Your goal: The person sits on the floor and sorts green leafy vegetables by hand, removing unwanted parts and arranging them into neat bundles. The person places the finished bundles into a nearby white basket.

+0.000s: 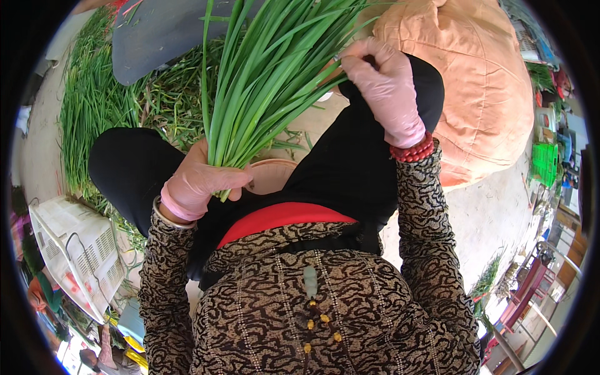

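My left hand (201,180), in a thin pink glove, grips a bunch of long flat green leaves (262,93), which look like garlic chives. The pale stem ends poke out below my fist, and the leaves fan upward past the top of the view. At the bunch's right edge, my gloved right hand (382,86) has thumb and forefinger pinched on the end of an outer leaf (323,83). Below the bunch, the rim of a pinkish round stool or tub (274,164) shows between my legs; which of the two I cannot tell.
A large pile of similar greens (93,108) lies to the left, with loose trimmings (176,103) beside it. A dark grey sheet (159,37) juts in above. An orange cloth bundle (473,89) bulges at my right knee. A white plastic crate (79,248) stands lower left.
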A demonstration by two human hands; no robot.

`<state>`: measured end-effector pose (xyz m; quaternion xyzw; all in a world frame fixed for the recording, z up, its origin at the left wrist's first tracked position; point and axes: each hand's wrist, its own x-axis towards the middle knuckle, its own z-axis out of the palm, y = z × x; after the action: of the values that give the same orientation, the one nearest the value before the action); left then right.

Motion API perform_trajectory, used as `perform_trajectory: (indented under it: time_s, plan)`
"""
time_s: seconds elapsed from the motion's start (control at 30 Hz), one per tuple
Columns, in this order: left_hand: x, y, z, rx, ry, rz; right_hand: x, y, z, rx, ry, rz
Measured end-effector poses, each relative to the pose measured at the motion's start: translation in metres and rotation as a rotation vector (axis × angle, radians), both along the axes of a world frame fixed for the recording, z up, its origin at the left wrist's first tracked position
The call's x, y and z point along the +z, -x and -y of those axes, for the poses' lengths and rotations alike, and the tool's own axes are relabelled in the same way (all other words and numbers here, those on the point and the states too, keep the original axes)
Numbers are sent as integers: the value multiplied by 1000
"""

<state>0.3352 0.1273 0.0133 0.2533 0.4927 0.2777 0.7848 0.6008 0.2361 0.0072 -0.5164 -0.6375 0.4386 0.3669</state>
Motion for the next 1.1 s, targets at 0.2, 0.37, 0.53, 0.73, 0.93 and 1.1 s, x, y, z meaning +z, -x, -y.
perform_trajectory:
  time_s: [0.2, 0.37, 0.53, 0.73, 0.93, 1.1]
  plan:
    - [25, 21, 8, -5, 61, -164, -30, 33, 4, 90, -681, 681]
    - [30, 17, 11, 10, 89, -222, -50, 52, 3, 39, -608, 682]
    - [36, 23, 15, -49, 111, -302, -61, 46, -13, -175, -81, 731]
    - [63, 54, 41, -80, 109, -524, -81, -1, -35, -192, 146, 213]
    - [95, 106, 107, -253, -67, -985, -35, -3, -35, 56, 49, 335]
    - [90, 136, 157, -186, 35, -949, -34, -10, -45, 221, -161, 394]
